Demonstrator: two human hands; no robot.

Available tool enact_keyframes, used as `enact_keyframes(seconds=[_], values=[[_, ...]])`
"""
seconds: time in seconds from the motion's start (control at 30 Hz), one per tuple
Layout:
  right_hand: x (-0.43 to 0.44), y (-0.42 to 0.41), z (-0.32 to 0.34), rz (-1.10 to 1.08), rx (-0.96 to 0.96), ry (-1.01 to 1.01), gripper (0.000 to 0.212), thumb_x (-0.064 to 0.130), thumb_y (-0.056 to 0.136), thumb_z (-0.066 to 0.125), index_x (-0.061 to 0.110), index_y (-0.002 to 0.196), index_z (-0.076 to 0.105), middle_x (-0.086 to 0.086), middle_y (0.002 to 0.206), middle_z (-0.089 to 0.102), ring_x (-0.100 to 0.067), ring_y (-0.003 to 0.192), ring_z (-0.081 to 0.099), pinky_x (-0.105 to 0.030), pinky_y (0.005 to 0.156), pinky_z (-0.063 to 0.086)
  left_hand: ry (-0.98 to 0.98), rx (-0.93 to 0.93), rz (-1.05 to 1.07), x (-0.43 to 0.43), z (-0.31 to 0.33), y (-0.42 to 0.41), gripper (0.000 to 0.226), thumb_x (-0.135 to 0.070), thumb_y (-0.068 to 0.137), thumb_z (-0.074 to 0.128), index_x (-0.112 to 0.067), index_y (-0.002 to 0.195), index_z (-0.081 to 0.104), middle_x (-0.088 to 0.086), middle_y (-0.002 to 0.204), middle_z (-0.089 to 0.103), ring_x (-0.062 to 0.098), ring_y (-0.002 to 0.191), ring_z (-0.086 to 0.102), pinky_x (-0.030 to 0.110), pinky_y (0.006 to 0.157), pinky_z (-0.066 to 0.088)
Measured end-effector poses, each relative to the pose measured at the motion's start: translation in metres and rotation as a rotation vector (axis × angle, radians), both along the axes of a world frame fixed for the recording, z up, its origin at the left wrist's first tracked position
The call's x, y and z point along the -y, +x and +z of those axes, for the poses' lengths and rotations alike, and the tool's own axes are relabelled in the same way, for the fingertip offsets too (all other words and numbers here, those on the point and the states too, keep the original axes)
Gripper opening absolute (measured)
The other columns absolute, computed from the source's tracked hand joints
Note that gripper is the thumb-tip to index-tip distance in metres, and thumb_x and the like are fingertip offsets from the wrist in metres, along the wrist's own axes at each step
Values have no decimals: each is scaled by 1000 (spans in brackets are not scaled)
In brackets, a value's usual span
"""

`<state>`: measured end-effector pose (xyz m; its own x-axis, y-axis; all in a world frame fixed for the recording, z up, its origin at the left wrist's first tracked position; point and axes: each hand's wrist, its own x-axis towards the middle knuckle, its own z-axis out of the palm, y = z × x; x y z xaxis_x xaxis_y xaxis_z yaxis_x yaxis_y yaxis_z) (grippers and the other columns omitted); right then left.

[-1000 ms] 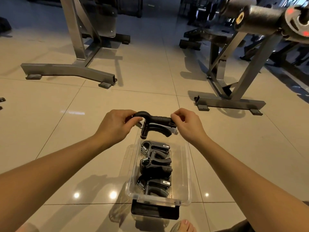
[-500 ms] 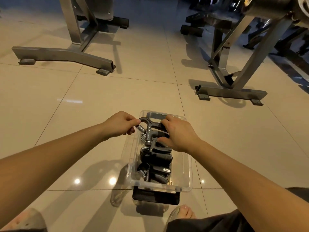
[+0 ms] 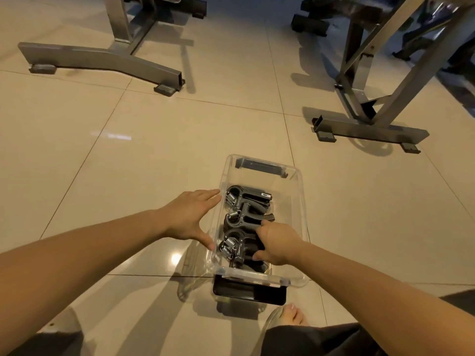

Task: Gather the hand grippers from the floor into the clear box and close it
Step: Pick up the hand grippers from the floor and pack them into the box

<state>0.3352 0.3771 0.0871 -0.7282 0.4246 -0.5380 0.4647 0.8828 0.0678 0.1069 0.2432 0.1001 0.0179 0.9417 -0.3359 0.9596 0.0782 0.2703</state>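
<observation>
Floor (image 3: 102,176) is glossy tile, and I judge it slick. The clear box (image 3: 298,201) sits on it close in front of me, well apart from the steel gym frames (image 3: 102,59) beyond. The main risk I see is the box skidding or tipping when the load is pushed about. The left hand (image 3: 190,217) guards against that: its grip is open flat, fingers straight against the outside of the left wall, holding nothing. The right hand (image 3: 279,244) is down inside the box, grip curled closed over the handles of the hand grippers (image 3: 246,201), which lie stacked lengthwise along the left side. If that stack shifts, fingers could get nipped between handles, or a handle could ride up above the rim and stop the lid seating. I cannot pick out the lid for certain. The black latches, far (image 3: 259,166) and near (image 3: 249,291), hang loose. The bare springs (image 3: 227,246) could snag neighbouring grippers.
</observation>
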Motion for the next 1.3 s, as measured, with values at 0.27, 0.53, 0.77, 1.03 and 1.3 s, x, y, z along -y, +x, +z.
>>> enact_keyframes(seconds=[0.27, 0.53, 0.77, 1.03, 1.3], values=[[22, -10, -33, -49, 6, 19, 51, 44, 84, 76, 10, 119, 62, -12, 123, 54, -33, 110, 58, -44, 88, 53, 4, 2, 3, -2, -2, 0, 136, -90, 59, 62, -22, 162, 4, -3, 169, -4, 19, 155, 6, 41, 123, 13], [16, -2, -47, -30, 6, -6, 48, 29, 85, 77, 7, 124, 58, -14, 124, 55, -34, 111, 58, -44, 89, 52, 9, 30, 16, -1, -3, -2, 136, -90, 59, 64, -23, 162, 6, -4, 169, -4, 19, 154, 8, 42, 122, 16], [12, -2, -50, -46, 5, -19, 40, 23, 87, 74, 8, 121, 60, -12, 121, 57, -33, 109, 60, -42, 87, 50, -2, 32, 21, -1, -5, -2, 136, -90, 58, 63, -24, 162, 5, -5, 169, -5, 20, 154, 9, 43, 123, 18], [4, -19, -23, -177, -133, -60, 39, 33, 85, 76, 13, 116, 63, -7, 111, 66, -28, 101, 64, -40, 84, 55, -29, -27, 6, 2, 5, 2, 131, -88, 62, 63, -23, 161, 6, -1, 169, -1, 23, 154, 12, 45, 122, 21], [2, -73, 70, -397, -490, -130, 15, 24, 82, 75, 15, 91, 66, -2, 85, 67, -21, 81, 62, -29, 61, 46, -126, -55, 110, 31, 82, -12, 91, -53, 81, 77, -27, 155, 30, -1, 152, 44, 21, 135, 46, 34, 105, 42]])
